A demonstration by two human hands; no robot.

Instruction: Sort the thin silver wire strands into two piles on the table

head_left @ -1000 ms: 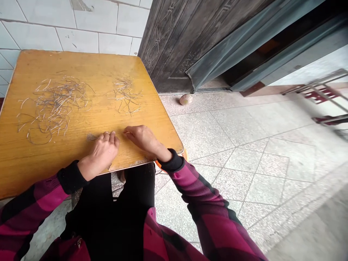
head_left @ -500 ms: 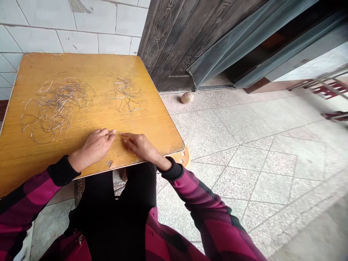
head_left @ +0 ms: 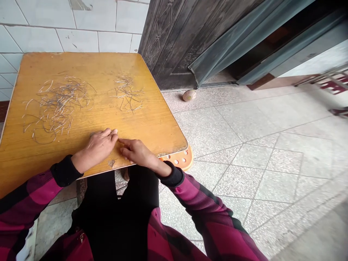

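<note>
My left hand (head_left: 100, 145) rests near the table's front edge, its fingers pressed together. My right hand (head_left: 137, 151) is beside it with thumb and index finger closed, and the fingertips of both hands meet or nearly meet. Whatever they hold, if anything, is too small or hidden to make out. Beyond my left hand lies a large loose pile of thin wires (head_left: 63, 98). A smaller bunch of thin wires (head_left: 129, 95) lies farther right. Both sit on the yellow wooden table (head_left: 154, 123).
An orange stool (head_left: 179, 159) with holes shows under the table's right corner. A ball-like object (head_left: 189, 95) lies on the tiled floor (head_left: 233, 174) by the dark carved door (head_left: 174, 47). A grey-green curtain (head_left: 225, 47) hangs at the doorway. White wall tiles (head_left: 40, 40) back the table.
My right hand has shifted slightly left and down, so its fingertips are now against or close to my left hand's. The wire piles stay put; the view has swung slightly.
</note>
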